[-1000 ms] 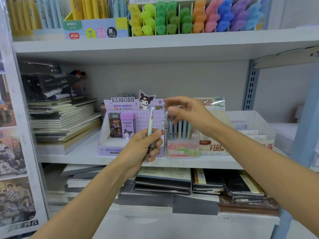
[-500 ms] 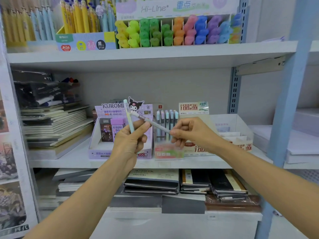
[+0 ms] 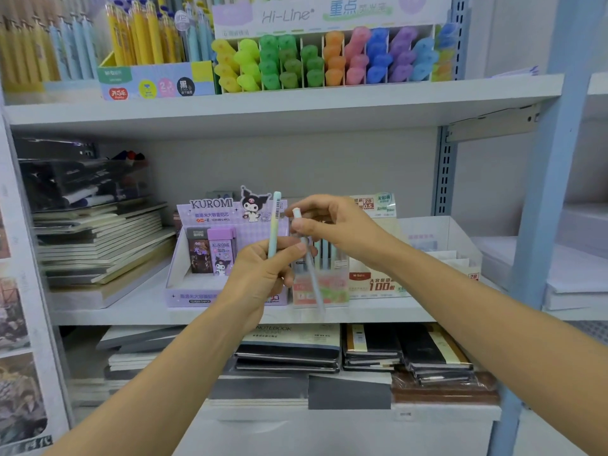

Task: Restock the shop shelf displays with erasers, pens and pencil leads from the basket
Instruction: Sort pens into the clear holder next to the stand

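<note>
Fingers [image 3: 306,205] of the right hand [image 3: 335,225] pinch a whitish pen [image 3: 312,274] near its top, barrel angled down before the clear pen holder [image 3: 335,284] on the middle shelf [image 3: 131,311], while the left hand [image 3: 260,274] grips a green-blue pen [image 3: 274,225] upright, so both pens seem not yet shelved.

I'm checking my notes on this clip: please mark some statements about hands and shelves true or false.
1. The left hand holds a pale green pen upright. True.
2. The right hand is empty. False: it pinches a white pen pointing down.
3. The Kuromi box stands on the top shelf. False: it stands one shelf lower, beneath the highlighters.
4. Notebooks are stacked left of the Kuromi box. True.
</note>
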A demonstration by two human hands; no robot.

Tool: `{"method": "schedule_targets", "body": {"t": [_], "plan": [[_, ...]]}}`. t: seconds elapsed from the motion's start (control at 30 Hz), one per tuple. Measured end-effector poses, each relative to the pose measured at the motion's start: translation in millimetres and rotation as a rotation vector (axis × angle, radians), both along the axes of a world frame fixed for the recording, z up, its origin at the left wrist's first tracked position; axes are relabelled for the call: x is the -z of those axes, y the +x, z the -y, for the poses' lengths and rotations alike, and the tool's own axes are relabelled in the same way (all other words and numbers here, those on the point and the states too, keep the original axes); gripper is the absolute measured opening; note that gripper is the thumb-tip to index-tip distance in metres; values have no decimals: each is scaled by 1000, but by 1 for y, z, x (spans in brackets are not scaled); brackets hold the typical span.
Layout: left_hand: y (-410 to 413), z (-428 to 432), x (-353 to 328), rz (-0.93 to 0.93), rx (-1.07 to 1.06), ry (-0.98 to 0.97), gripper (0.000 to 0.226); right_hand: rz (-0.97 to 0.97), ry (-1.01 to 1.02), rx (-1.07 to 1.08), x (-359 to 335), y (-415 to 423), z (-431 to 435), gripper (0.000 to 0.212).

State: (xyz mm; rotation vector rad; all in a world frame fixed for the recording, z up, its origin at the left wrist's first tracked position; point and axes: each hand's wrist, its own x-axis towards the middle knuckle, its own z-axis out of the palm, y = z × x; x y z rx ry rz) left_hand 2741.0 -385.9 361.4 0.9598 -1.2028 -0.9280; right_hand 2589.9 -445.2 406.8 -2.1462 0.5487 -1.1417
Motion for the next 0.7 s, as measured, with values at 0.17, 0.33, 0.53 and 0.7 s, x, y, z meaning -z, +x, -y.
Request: {"method": "schedule_targets", "body": {"t": [0.17, 0.33, 0.53, 0.7], "plan": [[11, 3, -6, -76, 7, 33, 17, 252, 3, 132, -21, -15, 11, 11], [21, 8, -3, -99, 60, 36, 31, 354, -67, 388, -24, -29, 34, 7], [26, 8, 14, 16, 102, -2, 27, 144, -69, 432, 13, -8, 51, 12], [35, 8, 20, 30, 135, -3, 26, -9, -107, 399, 7, -9, 56, 10]]}}
